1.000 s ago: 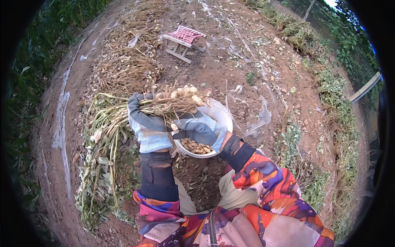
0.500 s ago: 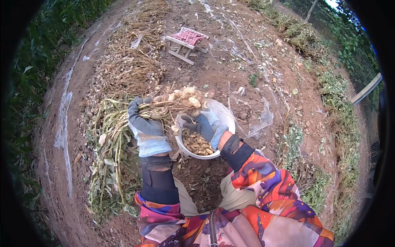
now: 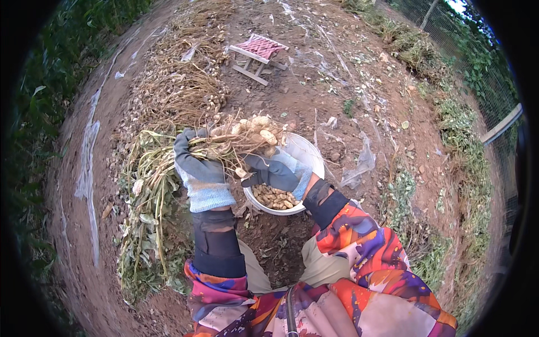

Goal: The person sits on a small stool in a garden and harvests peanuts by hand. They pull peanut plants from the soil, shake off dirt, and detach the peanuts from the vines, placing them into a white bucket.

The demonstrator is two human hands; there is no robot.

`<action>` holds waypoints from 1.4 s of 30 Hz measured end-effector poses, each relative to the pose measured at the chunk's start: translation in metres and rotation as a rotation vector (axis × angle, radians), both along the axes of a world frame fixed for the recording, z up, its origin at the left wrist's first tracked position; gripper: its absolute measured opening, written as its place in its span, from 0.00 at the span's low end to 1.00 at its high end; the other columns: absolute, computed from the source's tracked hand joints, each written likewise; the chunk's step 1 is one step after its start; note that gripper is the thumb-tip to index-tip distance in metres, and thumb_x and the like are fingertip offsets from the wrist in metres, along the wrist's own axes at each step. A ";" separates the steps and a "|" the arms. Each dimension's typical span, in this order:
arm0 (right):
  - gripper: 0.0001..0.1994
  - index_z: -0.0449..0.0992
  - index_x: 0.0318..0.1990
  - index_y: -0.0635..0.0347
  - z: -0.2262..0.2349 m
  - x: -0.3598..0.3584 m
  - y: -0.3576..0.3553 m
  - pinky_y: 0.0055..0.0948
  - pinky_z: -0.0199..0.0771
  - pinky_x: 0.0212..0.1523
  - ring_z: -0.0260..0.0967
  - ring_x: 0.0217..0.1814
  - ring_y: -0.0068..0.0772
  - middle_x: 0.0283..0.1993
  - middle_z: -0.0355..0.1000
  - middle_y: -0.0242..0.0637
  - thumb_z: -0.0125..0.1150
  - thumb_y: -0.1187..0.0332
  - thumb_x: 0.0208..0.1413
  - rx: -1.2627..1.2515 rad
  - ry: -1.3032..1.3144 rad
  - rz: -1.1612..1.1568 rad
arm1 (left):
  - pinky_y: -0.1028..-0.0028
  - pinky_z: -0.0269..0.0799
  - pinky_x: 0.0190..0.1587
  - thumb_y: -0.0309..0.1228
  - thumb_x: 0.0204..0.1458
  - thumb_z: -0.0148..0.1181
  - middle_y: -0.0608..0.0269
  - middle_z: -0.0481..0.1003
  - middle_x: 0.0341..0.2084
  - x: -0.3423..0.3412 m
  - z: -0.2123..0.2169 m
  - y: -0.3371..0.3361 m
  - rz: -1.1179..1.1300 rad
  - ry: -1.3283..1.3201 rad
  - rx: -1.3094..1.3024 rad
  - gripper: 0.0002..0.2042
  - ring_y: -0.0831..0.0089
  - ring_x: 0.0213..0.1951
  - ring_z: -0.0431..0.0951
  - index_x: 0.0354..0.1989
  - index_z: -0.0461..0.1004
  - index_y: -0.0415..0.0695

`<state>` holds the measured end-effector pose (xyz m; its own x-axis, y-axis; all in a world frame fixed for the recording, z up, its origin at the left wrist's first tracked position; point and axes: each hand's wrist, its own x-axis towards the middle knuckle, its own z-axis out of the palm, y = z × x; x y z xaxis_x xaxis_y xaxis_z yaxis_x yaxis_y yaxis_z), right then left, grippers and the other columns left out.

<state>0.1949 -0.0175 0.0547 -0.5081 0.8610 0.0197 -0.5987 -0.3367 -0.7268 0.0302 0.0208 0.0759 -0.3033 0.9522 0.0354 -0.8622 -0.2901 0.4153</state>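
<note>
My left hand (image 3: pixel 197 168) grips the peanut plant (image 3: pixel 241 135); my right hand (image 3: pixel 275 171) pinches a pod above the white bowl (image 3: pixel 311 157).

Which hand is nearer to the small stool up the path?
Left. The left hand grips the peanut plant below the stool, slightly left of it. The right hand sits lower over the white bowl, a bit farther away.

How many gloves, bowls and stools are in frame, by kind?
Grey-blue knit work gloves: 2, left hand, right hand
White round plastic bowl holding peanut pods: 1
Small wooden folding stool with pink woven seat: 1
Total: 4
</note>
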 end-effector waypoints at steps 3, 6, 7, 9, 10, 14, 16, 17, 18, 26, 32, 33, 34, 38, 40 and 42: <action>0.22 0.63 0.54 0.57 0.019 -0.007 -0.010 0.34 0.76 0.39 0.69 0.46 0.26 0.47 0.69 0.31 0.59 0.65 0.52 -0.012 -0.018 0.043 | 0.70 0.75 0.39 0.31 0.52 0.46 0.62 0.72 0.29 -0.003 0.004 -0.001 0.034 0.013 -0.074 0.11 0.71 0.33 0.74 0.40 0.66 0.38; 0.19 0.68 0.50 0.58 0.040 -0.004 -0.018 0.30 0.76 0.39 0.70 0.43 0.26 0.45 0.71 0.32 0.60 0.63 0.51 0.028 -0.036 0.130 | 0.69 0.74 0.40 0.31 0.51 0.47 0.64 0.71 0.27 0.002 0.011 -0.001 0.026 -0.047 -0.029 0.10 0.71 0.31 0.73 0.39 0.66 0.39; 0.18 0.69 0.49 0.58 0.044 -0.002 -0.021 0.29 0.75 0.39 0.70 0.42 0.26 0.43 0.71 0.32 0.59 0.62 0.52 0.089 -0.145 0.113 | 0.69 0.74 0.40 0.30 0.51 0.47 0.64 0.70 0.27 0.007 0.012 -0.001 0.014 -0.058 -0.031 0.10 0.71 0.31 0.73 0.39 0.66 0.39; 0.16 0.71 0.46 0.58 0.047 -0.001 -0.025 0.25 0.74 0.38 0.70 0.41 0.25 0.40 0.72 0.33 0.56 0.60 0.53 0.212 -0.340 0.096 | 0.69 0.73 0.40 0.29 0.50 0.47 0.65 0.69 0.25 0.010 0.015 -0.002 0.009 -0.054 -0.034 0.09 0.71 0.30 0.72 0.38 0.66 0.39; 0.15 0.72 0.45 0.58 0.034 -0.005 -0.022 0.24 0.74 0.38 0.70 0.40 0.25 0.39 0.72 0.33 0.55 0.59 0.54 0.338 -0.562 0.059 | 0.69 0.72 0.40 0.29 0.50 0.47 0.66 0.67 0.24 0.010 0.019 -0.007 0.016 -0.019 -0.033 0.09 0.71 0.30 0.71 0.37 0.65 0.39; 0.08 0.71 0.39 0.58 0.010 -0.016 -0.018 0.33 0.72 0.34 0.71 0.35 0.37 0.34 0.72 0.42 0.47 0.68 0.55 1.023 -1.426 -0.067 | 0.69 0.71 0.40 0.28 0.49 0.48 0.67 0.67 0.24 0.005 0.019 -0.010 0.043 0.044 0.000 0.09 0.71 0.29 0.71 0.38 0.65 0.39; 0.09 0.70 0.39 0.59 0.022 -0.015 -0.027 0.41 0.70 0.35 0.70 0.36 0.48 0.36 0.71 0.47 0.48 0.70 0.50 1.086 -1.485 -0.177 | 0.68 0.71 0.39 0.28 0.49 0.48 0.66 0.67 0.24 0.010 0.024 -0.011 0.056 0.074 -0.092 0.09 0.71 0.29 0.71 0.39 0.65 0.39; 0.10 0.70 0.39 0.60 0.022 -0.014 -0.026 0.41 0.70 0.35 0.69 0.37 0.48 0.37 0.70 0.48 0.48 0.69 0.49 0.978 -1.566 -0.114 | 0.67 0.71 0.39 0.28 0.50 0.48 0.66 0.67 0.24 0.014 0.025 -0.012 0.063 0.090 -0.139 0.10 0.71 0.28 0.71 0.39 0.65 0.39; 0.10 0.69 0.39 0.61 0.023 -0.015 -0.024 0.41 0.70 0.36 0.69 0.39 0.48 0.38 0.70 0.49 0.49 0.69 0.49 0.873 -1.633 -0.057 | 0.66 0.72 0.38 0.30 0.50 0.49 0.65 0.66 0.24 0.017 0.028 -0.013 0.083 0.131 -0.211 0.11 0.69 0.28 0.71 0.40 0.65 0.39; 0.13 0.69 0.42 0.64 0.030 -0.022 -0.026 0.40 0.69 0.43 0.69 0.46 0.46 0.43 0.70 0.51 0.45 0.69 0.50 0.806 -1.958 0.195 | 0.69 0.72 0.36 0.31 0.49 0.51 0.65 0.66 0.26 0.030 0.023 -0.010 0.150 0.224 -0.355 0.10 0.68 0.31 0.72 0.38 0.68 0.39; 0.15 0.73 0.44 0.64 -0.004 -0.005 -0.030 0.39 0.71 0.41 0.71 0.44 0.44 0.43 0.72 0.46 0.51 0.69 0.48 1.175 -2.041 -0.030 | 0.69 0.71 0.37 0.34 0.51 0.53 0.67 0.65 0.25 0.039 0.004 -0.002 0.136 0.235 -0.197 0.11 0.71 0.28 0.69 0.38 0.68 0.38; 0.15 0.74 0.43 0.63 -0.007 -0.009 -0.028 0.40 0.72 0.40 0.71 0.44 0.44 0.43 0.72 0.46 0.52 0.70 0.47 1.071 -2.050 0.151 | 0.69 0.71 0.37 0.34 0.51 0.52 0.67 0.65 0.25 0.033 0.007 -0.006 0.136 0.256 -0.182 0.12 0.71 0.28 0.69 0.39 0.68 0.38; 0.14 0.75 0.41 0.62 -0.001 -0.004 -0.025 0.40 0.72 0.40 0.71 0.44 0.44 0.42 0.73 0.46 0.53 0.71 0.46 0.944 -2.087 0.322 | 0.69 0.71 0.37 0.34 0.51 0.51 0.67 0.65 0.26 0.033 0.023 -0.012 0.107 0.251 -0.155 0.13 0.71 0.28 0.69 0.40 0.67 0.38; 0.15 0.75 0.44 0.55 -0.022 0.017 -0.019 0.49 0.71 0.37 0.71 0.46 0.44 0.44 0.72 0.42 0.52 0.66 0.48 0.642 -2.136 0.389 | 0.66 0.72 0.41 0.31 0.52 0.44 0.65 0.66 0.25 0.007 0.045 -0.019 0.180 0.315 -0.181 0.13 0.70 0.28 0.70 0.42 0.64 0.37; 0.22 0.66 0.53 0.57 -0.025 0.023 -0.021 0.48 0.65 0.50 0.63 0.55 0.46 0.57 0.60 0.48 0.53 0.62 0.49 0.575 -2.081 0.244 | 0.66 0.72 0.41 0.30 0.51 0.44 0.65 0.68 0.24 -0.005 0.040 -0.018 0.207 0.242 -0.182 0.11 0.69 0.29 0.71 0.40 0.65 0.38; 0.29 0.62 0.55 0.59 -0.009 0.025 -0.027 0.41 0.55 0.59 0.56 0.61 0.45 0.59 0.56 0.51 0.56 0.55 0.47 0.606 -1.845 0.170 | 0.66 0.72 0.41 0.30 0.51 0.44 0.64 0.69 0.25 -0.004 0.044 -0.024 0.238 0.144 -0.114 0.10 0.70 0.29 0.71 0.39 0.66 0.40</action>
